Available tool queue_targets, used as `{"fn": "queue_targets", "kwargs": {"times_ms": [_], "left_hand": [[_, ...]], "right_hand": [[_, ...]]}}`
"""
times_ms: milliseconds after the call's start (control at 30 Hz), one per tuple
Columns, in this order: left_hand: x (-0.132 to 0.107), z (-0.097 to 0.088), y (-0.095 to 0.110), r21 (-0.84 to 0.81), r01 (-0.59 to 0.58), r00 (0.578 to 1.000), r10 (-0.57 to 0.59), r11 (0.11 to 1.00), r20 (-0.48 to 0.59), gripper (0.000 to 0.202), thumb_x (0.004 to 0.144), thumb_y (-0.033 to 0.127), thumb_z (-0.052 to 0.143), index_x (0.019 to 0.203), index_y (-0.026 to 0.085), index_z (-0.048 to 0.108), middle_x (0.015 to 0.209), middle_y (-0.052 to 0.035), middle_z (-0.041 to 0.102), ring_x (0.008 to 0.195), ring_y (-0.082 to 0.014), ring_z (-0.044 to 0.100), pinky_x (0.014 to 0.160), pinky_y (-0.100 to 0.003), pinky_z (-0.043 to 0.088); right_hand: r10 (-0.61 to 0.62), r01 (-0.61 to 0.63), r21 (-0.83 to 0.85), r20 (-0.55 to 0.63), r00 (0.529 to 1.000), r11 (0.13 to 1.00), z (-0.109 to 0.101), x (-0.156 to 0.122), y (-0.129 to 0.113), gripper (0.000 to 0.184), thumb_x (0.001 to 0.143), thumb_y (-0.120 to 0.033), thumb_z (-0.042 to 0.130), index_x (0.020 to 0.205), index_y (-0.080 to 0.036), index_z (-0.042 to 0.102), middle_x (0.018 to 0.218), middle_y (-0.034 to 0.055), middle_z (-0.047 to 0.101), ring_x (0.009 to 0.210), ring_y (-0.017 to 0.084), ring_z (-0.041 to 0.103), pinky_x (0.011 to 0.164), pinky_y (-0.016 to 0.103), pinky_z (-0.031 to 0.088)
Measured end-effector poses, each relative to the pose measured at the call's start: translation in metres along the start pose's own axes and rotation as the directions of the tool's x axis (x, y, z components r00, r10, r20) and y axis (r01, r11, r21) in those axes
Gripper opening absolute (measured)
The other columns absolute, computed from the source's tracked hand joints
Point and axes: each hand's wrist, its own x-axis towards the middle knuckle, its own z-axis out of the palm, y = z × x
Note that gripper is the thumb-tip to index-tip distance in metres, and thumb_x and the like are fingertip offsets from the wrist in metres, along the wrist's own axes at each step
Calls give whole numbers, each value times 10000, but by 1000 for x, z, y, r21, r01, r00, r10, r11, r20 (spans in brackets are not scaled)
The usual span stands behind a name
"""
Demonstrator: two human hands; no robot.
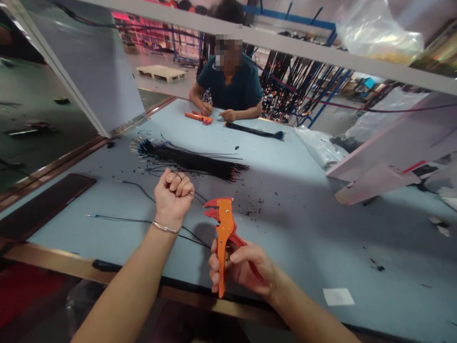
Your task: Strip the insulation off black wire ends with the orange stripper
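My right hand (243, 267) is wrapped round the handles of an orange and red wire stripper (224, 224), held upright with its jaws pointing left. My left hand (174, 195) is closed in a fist with a thin black wire (200, 196) running out toward the jaws. Whether the wire's tip lies inside the jaws I cannot tell. Just beyond the left fist lies a thick bundle of black wires (193, 159) with blue terminals at its left end. Another loose black wire (124, 219) with a blue terminal lies left of my wrist.
Across the table (303, 228) a person (232, 90) sits beside another orange wire stripper (199, 117) and a smaller wire bundle (255, 130). Dark scraps are scattered mid-table. A dark flat tray (46, 205) lies left, a white paper (338, 297) right. A white bar (285, 50) crosses above.
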Motion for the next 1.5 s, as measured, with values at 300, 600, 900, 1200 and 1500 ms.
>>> {"fn": "queue_targets", "kwargs": {"times_ms": [300, 600, 900, 1200, 1500], "left_hand": [[0, 2, -5, -12, 12, 999, -13, 1000, -29, 449, 974, 252, 325, 529, 194, 316, 411, 77, 231, 330, -50, 217, 336, -187, 221], [-3, 4, -13, -7, 49, 999, -49, 999, 7, 447, 954, 261, 370, 516, 191, 315, 401, 73, 233, 339, -58, 205, 342, -195, 211], [-7, 3, -23, 62, 148, 988, -151, 987, 32, 449, 937, 233, 393, 496, 182, 325, 394, 71, 235, 333, -55, 195, 343, -192, 207], [-8, 3, -20, 67, 172, 985, -174, 983, 19, 454, 936, 233, 385, 493, 188, 300, 386, 73, 222, 323, -54, 188, 328, -192, 193], [-11, 6, -19, 51, 166, 985, -168, 985, 33, 458, 941, 238, 383, 504, 198, 251, 386, 75, 217, 321, -54, 181, 323, -190, 195]], "right_hand": [[-51, 52, 42, -16, 999, 998, -2, 2, 6, 342, 661, -138, 566, 1002, -126, 588, 863, 72, 680, 754, 194, 669, 748, 406, 543], [-120, 122, 61, -40, 992, 991, 2, 7, 13, 326, 679, -135, 613, 1005, -130, 597, 868, 74, 691, 754, 194, 673, 757, 408, 538], [-201, 204, 44, -64, 977, 978, 1, 5, 5, 322, 687, -152, 627, 1007, -140, 597, 823, 42, 656, 746, 185, 652, 753, 405, 536], [-236, 233, -44, -95, 967, 971, 2, 3, 12, 300, 711, -220, 678, 980, -131, 579, 760, 26, 611, 647, 156, 615, 618, 313, 521], [-251, 236, -117, -137, 958, 965, -3, 4, 13, 285, 696, -250, 712, 922, -144, 574, 716, 8, 610, 579, 140, 605, 540, 268, 487]]}}
